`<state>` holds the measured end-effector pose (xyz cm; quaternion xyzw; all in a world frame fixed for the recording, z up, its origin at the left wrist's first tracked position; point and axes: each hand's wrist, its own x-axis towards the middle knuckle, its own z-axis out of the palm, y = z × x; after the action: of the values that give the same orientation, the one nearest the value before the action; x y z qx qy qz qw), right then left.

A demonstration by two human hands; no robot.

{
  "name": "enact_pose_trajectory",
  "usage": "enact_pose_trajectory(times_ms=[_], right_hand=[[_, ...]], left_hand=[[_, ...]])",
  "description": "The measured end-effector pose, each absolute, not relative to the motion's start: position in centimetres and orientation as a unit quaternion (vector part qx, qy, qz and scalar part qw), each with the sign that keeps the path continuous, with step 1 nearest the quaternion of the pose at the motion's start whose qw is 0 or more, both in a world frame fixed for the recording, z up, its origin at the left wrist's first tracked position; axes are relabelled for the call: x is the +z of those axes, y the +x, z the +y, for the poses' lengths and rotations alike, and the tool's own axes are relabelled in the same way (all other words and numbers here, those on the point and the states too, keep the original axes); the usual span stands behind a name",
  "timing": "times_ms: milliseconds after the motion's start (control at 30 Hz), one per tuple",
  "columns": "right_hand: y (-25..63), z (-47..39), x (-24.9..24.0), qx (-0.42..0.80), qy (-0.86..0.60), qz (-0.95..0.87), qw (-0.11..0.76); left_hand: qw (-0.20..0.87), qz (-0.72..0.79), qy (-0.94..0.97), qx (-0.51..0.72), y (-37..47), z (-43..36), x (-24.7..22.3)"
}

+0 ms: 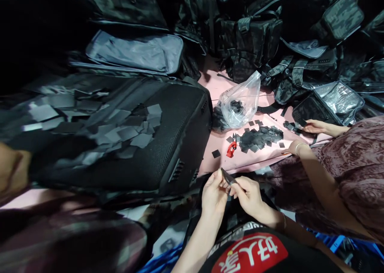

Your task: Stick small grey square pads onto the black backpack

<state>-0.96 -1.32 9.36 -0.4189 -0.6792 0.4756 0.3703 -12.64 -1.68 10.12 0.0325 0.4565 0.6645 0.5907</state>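
Close in front of my body, my left hand (214, 191) and my right hand (248, 195) meet with fingers pinched on one small, thin dark piece (228, 177). It is held tilted between them, and my fingers cover part of it. Just beyond lies a pile of small black square pieces (259, 137) on the pink table surface (210, 165). A red-handled tool (231, 149), perhaps thread snips, lies beside the pile's left edge. One loose black square (216, 153) sits apart, nearer to my hands.
A clear plastic bag (241, 105) with dark contents stands behind the pile. To the left, a large black backpack (183, 133) carries scattered dark pieces (132, 133). Camouflage bags (252, 37) fill the back. Co-workers' hands show at right (315, 127) and far left (13, 171).
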Motion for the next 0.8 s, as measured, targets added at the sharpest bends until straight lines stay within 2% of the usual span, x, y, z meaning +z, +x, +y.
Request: enact_pose_trajectory(times_ms=[167,300,400,500,567,667,733,800], right_hand=[[-0.9,-0.1,7.6,0.621,-0.44,-0.574,0.302],[-0.3,1.0,7.0,0.619,-0.436,-0.625,0.189],[-0.3,2.0,6.8,0.59,-0.398,-0.693,0.118],[-0.9,3.1,6.7,0.578,-0.424,-0.679,0.159],[-1.5,3.6,6.8,0.638,-0.439,-0.606,0.182],[-2.2,3.6,7.5,0.743,-0.363,-0.545,0.136],[-2.4,3.2,8.1,0.718,-0.35,-0.587,0.131],[-2.5,2.8,8.6,0.621,-0.39,-0.66,0.164]], left_hand=[[0.494,0.501,0.1,0.703,-13.5,-1.5,10.0],[0.409,0.551,0.151,0.712,-14.3,-1.7,9.6],[0.396,0.565,0.175,0.703,-15.3,-2.1,9.2],[0.404,0.578,0.2,0.68,-16.2,-2.6,8.7],[0.42,0.584,0.22,0.659,-16.5,-2.9,8.4],[0.442,0.591,0.248,0.627,-16.5,-3.2,8.0],[0.448,0.599,0.263,0.61,-16.5,-3.3,7.9],[0.443,0.612,0.29,0.588,-16.7,-3.4,8.2]])
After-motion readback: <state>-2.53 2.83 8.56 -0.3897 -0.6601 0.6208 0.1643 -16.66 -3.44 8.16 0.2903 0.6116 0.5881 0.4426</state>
